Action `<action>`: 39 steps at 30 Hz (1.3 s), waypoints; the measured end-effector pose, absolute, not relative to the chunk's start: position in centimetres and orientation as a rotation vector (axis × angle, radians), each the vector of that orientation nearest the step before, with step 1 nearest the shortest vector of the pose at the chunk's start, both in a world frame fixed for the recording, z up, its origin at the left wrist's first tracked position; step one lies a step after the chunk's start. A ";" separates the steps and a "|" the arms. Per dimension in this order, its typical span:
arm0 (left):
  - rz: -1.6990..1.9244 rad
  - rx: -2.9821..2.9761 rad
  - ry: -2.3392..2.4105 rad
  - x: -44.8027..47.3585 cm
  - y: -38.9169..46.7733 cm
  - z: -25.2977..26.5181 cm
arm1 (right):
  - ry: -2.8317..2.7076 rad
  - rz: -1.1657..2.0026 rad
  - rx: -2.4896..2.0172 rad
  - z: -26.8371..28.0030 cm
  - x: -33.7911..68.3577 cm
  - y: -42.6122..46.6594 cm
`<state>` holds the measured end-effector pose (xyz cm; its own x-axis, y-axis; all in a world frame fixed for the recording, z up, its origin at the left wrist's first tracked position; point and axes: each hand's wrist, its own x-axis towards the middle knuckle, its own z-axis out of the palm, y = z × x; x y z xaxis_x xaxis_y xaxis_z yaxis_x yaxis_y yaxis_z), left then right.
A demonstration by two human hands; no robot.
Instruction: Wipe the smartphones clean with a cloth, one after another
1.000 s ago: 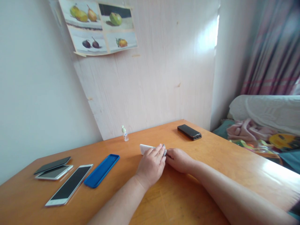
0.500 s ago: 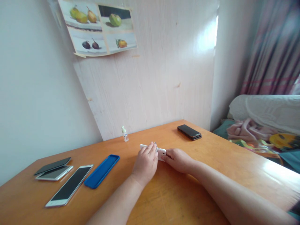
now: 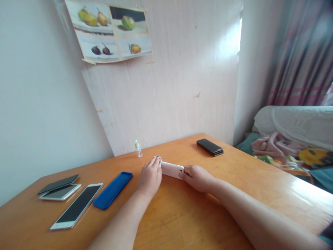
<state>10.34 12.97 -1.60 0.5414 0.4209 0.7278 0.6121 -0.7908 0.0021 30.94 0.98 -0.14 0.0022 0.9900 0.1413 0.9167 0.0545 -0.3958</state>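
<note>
A pale pinkish-white phone [image 3: 171, 170] is held on its long edge above the table, its back with a camera lens towards me. My right hand [image 3: 196, 177] grips its right end, thumb on the near side. My left hand [image 3: 150, 177] is at the phone's left end, fingers together. A bit of crumpled grey-white cloth [image 3: 159, 158] shows past its fingertips; the rest is hidden by the hand. To the left lies an empty blue phone case [image 3: 113, 190], beside a white phone with a dark screen [image 3: 78, 206].
Another white phone [image 3: 61, 192] and a dark phone [image 3: 58, 184] overlap at far left on the wooden table [image 3: 166, 222]. A small clear spray bottle [image 3: 138, 149] stands near the wall. Stacked black phones [image 3: 210, 147] lie at the back right.
My left hand has slid left along the phone to its left end, uncovering more of the back. The right hand keeps its grip in the same place.
</note>
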 end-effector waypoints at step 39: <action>-0.963 -2.720 -0.770 12.2 9.9 -1.1 | -1.964 0.253 -1.877 -0.4 30.9 1.1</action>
<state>12.21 9.94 -1.14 0.6611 0.4173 0.6236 0.5167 -0.8558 0.0250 30.94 1.13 -0.43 -0.0089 0.9860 0.1665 0.9114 0.0765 -0.4043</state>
